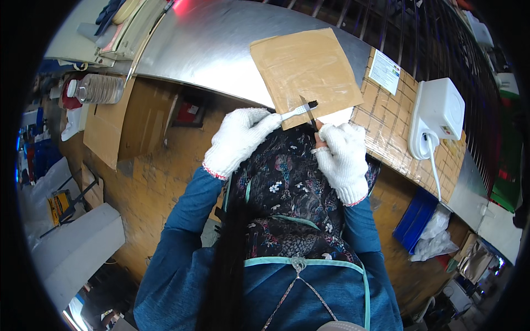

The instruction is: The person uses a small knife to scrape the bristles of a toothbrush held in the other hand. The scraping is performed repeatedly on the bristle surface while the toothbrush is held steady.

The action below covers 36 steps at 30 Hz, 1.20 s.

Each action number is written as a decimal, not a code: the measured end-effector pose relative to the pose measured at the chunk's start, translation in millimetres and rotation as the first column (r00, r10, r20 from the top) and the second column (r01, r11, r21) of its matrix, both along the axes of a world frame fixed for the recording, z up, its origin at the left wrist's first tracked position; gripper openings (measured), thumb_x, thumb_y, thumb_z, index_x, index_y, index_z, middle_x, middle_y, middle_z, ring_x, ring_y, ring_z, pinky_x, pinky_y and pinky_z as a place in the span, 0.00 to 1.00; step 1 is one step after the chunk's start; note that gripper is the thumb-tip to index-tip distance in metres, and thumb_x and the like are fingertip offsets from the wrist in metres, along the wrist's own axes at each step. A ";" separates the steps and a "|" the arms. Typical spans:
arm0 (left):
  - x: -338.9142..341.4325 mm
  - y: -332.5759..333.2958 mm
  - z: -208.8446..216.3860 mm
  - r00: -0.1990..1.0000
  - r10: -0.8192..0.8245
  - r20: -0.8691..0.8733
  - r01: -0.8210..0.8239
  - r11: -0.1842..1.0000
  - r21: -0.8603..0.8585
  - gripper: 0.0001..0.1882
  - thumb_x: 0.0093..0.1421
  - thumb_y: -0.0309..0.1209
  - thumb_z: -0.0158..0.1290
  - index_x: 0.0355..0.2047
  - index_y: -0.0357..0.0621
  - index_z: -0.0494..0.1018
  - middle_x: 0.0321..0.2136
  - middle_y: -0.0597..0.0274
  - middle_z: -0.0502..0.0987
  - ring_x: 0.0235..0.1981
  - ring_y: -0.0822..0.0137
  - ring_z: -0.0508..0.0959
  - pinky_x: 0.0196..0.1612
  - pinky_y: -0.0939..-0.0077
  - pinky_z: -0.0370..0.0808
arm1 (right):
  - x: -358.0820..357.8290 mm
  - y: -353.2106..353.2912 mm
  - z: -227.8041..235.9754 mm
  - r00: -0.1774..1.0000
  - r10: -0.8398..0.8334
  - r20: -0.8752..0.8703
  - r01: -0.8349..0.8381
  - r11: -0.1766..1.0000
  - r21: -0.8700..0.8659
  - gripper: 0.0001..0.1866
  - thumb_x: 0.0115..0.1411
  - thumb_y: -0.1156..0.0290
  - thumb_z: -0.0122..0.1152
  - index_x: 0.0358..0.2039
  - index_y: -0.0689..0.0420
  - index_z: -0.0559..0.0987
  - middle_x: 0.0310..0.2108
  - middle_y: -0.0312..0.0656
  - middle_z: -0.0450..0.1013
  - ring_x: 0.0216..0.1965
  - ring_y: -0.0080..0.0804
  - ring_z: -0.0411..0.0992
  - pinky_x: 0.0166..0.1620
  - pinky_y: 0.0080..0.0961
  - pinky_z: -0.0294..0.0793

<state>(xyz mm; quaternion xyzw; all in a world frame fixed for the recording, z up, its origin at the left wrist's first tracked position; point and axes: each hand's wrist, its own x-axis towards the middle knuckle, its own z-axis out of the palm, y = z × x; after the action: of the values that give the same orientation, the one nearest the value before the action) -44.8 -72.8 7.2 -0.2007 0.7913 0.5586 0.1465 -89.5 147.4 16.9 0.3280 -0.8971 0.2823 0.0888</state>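
Observation:
My left hand [239, 135], in a white knitted glove, is closed on the handle of a white toothbrush [295, 113] with dark bristles at its far end. My right hand [343, 157], gloved the same way with bare fingertips showing, grips a thin dark blade [310, 117]. Blade and toothbrush cross just below the bristles; whether they touch I cannot tell. Both are held over the near corner of a brown cardboard sheet [303, 69], which lies on the metal worktop [204, 52]. A dark flowered apron [287, 182] is beneath my hands.
To the right, a white box-shaped device [441, 107] with a cable stands on a taped cardboard surface [383, 118] beside a printed card [385, 71]. At left are an open cardboard box [105, 129] and a clear plastic bottle [99, 89]. Metal rods [381, 27] run along the back.

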 end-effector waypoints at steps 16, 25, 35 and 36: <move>1.4 3.1 -0.1 0.999 -0.026 -0.027 0.024 0.997 -0.074 0.28 0.63 0.49 0.57 0.43 0.30 0.79 0.35 0.44 0.83 0.35 0.63 0.83 0.42 0.69 0.77 | -8.2 -2.0 3.7 1.000 -0.029 -0.007 0.029 1.000 -0.002 0.08 0.43 0.76 0.65 0.26 0.50 0.78 0.19 0.40 0.71 0.27 0.40 0.71 0.36 0.35 0.64; 2.0 5.1 4.4 0.999 0.001 -0.034 -0.003 0.999 -0.042 0.26 0.63 0.48 0.58 0.41 0.31 0.80 0.33 0.46 0.83 0.33 0.66 0.81 0.40 0.71 0.76 | -8.6 -2.6 5.9 0.999 0.038 -0.034 -0.038 0.999 -0.006 0.06 0.51 0.76 0.67 0.27 0.53 0.78 0.18 0.38 0.66 0.24 0.38 0.66 0.35 0.33 0.60; 3.1 5.1 2.0 0.997 0.012 -0.076 -0.015 0.999 -0.035 0.26 0.63 0.48 0.58 0.41 0.31 0.80 0.33 0.46 0.83 0.33 0.66 0.82 0.39 0.70 0.76 | -7.5 -2.6 3.3 0.998 0.037 -0.060 -0.029 0.992 0.119 0.10 0.45 0.74 0.65 0.30 0.50 0.78 0.20 0.36 0.75 0.28 0.35 0.72 0.38 0.36 0.63; 3.4 5.1 1.9 0.996 0.005 -0.084 -0.009 0.999 -0.047 0.26 0.63 0.48 0.58 0.41 0.31 0.80 0.33 0.46 0.83 0.33 0.66 0.82 0.39 0.70 0.76 | -7.8 -2.7 3.2 0.998 0.040 -0.051 -0.033 0.990 0.134 0.10 0.45 0.74 0.65 0.30 0.50 0.78 0.20 0.36 0.75 0.29 0.35 0.72 0.38 0.36 0.63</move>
<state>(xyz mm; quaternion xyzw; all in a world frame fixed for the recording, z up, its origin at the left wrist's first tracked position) -41.4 -67.7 9.0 -0.1834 0.8090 0.5481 0.1065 -97.2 144.7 20.1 0.3569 -0.9051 0.2147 0.0855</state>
